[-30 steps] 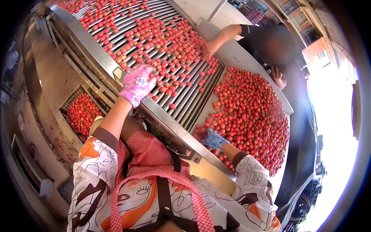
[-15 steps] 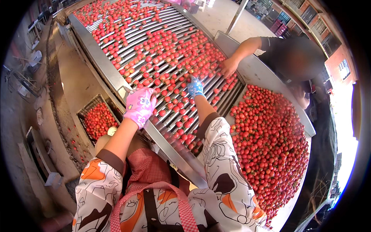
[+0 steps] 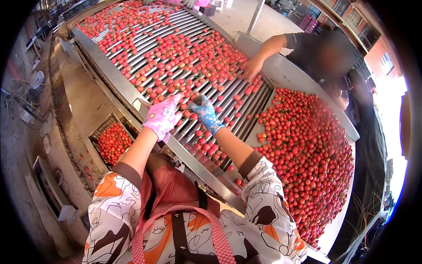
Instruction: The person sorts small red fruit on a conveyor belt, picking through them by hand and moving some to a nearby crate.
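Note:
My left hand [image 3: 163, 115], in a pink flowered glove, is over the near left rim of a roller conveyor [image 3: 211, 174]. Its fingers are stretched out and apart, with no tomato visible between them. Just right of it, my right hand [image 3: 205, 115], in a blue patterned glove with grey fingertips, is low over the rollers. Its fingers are curled toward the left hand, and whatever they hold is hidden. Small red tomatoes [image 3: 178, 65] lie scattered over the metal rollers, some touching or close beside both gloves.
A large heap of tomatoes [image 3: 307, 163] fills the metal tray on the right. A dark crate [image 3: 94, 140] of tomatoes stands below at left. Across the conveyor, a co-worker's bare hand [image 3: 252, 69] reaches over the rollers. Another person's gloved hands [image 3: 188, 3] show at the far end.
My right hand has drawn back left toward my left hand, its fingers curling. My left hand has gone from closed to stretched fingers. Gloved hands have come into view at the far end.

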`<action>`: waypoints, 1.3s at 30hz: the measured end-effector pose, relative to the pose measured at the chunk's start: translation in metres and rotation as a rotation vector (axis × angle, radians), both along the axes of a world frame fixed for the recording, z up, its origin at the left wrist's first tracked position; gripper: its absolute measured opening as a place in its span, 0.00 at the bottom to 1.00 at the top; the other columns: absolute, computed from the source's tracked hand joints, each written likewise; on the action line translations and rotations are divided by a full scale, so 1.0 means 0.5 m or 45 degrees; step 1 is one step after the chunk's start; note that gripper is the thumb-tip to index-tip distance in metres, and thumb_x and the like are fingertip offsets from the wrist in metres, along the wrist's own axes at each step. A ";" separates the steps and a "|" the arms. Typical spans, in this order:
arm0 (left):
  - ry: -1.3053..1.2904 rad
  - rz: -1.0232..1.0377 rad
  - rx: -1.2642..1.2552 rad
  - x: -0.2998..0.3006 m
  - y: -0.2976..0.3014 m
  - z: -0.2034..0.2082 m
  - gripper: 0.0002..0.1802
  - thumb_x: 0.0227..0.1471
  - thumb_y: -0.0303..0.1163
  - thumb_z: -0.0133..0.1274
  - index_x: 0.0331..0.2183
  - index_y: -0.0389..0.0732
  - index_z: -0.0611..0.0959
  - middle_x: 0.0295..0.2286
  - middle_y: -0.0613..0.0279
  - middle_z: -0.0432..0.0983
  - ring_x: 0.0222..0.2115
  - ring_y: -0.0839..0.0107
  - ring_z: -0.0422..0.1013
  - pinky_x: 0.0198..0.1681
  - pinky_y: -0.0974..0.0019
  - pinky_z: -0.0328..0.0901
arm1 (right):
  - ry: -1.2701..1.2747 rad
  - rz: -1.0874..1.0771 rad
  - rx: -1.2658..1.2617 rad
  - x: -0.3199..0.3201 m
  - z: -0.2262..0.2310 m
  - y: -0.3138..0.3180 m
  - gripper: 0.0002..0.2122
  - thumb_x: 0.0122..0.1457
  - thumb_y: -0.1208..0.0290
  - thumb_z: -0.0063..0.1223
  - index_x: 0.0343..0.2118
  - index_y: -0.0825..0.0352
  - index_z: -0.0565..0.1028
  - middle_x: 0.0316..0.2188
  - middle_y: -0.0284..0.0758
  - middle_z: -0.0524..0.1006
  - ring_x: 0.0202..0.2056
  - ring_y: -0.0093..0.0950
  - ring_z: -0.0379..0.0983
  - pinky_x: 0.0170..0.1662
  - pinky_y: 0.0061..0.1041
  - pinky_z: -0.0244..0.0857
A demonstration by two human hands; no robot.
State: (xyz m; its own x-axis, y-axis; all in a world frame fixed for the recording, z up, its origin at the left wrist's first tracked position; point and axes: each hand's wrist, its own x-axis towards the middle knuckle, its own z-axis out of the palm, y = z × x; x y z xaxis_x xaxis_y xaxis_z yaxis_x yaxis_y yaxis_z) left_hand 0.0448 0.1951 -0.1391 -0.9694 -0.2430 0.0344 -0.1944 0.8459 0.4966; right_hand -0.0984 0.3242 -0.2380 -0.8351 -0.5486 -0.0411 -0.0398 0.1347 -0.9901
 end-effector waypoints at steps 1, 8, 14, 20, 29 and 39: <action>0.053 -0.037 0.002 0.007 -0.004 -0.008 0.28 0.47 0.36 0.53 0.52 0.53 0.67 0.43 0.56 0.72 0.43 0.58 0.70 0.44 0.58 0.64 | -0.211 0.138 -0.112 0.043 0.032 -0.013 0.15 0.51 0.69 0.58 0.38 0.71 0.70 0.31 0.36 0.75 0.33 0.24 0.71 0.39 0.24 0.66; 0.178 -0.181 0.117 -0.002 0.027 -0.033 0.18 0.48 0.33 0.51 0.44 0.50 0.77 0.37 0.57 0.76 0.37 0.58 0.72 0.42 0.59 0.66 | -0.114 0.448 -0.036 0.121 0.121 0.069 0.18 0.56 0.69 0.50 0.48 0.73 0.69 0.41 0.37 0.74 0.43 0.25 0.69 0.49 0.25 0.62; 0.295 -0.198 -0.083 -0.018 0.007 -0.063 0.14 0.51 0.36 0.48 0.41 0.47 0.78 0.31 0.55 0.76 0.31 0.60 0.74 0.36 0.59 0.68 | 0.459 0.402 0.846 0.116 0.162 0.347 0.25 0.52 0.65 0.54 0.53 0.70 0.65 0.49 0.45 0.69 0.51 0.35 0.65 0.54 0.30 0.58; 0.003 0.015 0.252 -0.020 -0.043 -0.022 0.16 0.50 0.31 0.49 0.44 0.51 0.78 0.36 0.55 0.76 0.35 0.61 0.73 0.41 0.61 0.66 | 0.455 0.092 1.849 0.163 0.202 0.662 0.38 0.43 0.59 0.62 0.57 0.68 0.59 0.52 0.50 0.64 0.53 0.43 0.62 0.54 0.36 0.60; 0.155 0.078 0.007 -0.043 -0.065 -0.088 0.14 0.50 0.31 0.50 0.41 0.46 0.79 0.38 0.56 0.75 0.37 0.60 0.72 0.43 0.62 0.65 | 0.255 -0.269 1.989 0.201 0.079 0.670 0.46 0.40 0.55 0.65 0.60 0.66 0.51 0.58 0.58 0.50 0.53 0.54 0.59 0.52 0.42 0.62; 0.321 0.104 -0.042 -0.028 -0.046 -0.072 0.11 0.50 0.30 0.49 0.38 0.46 0.80 0.35 0.60 0.77 0.37 0.62 0.72 0.42 0.63 0.66 | -0.196 -0.262 0.297 -0.043 -0.070 0.442 0.36 0.52 0.60 0.57 0.60 0.67 0.52 0.53 0.45 0.63 0.52 0.34 0.63 0.53 0.30 0.60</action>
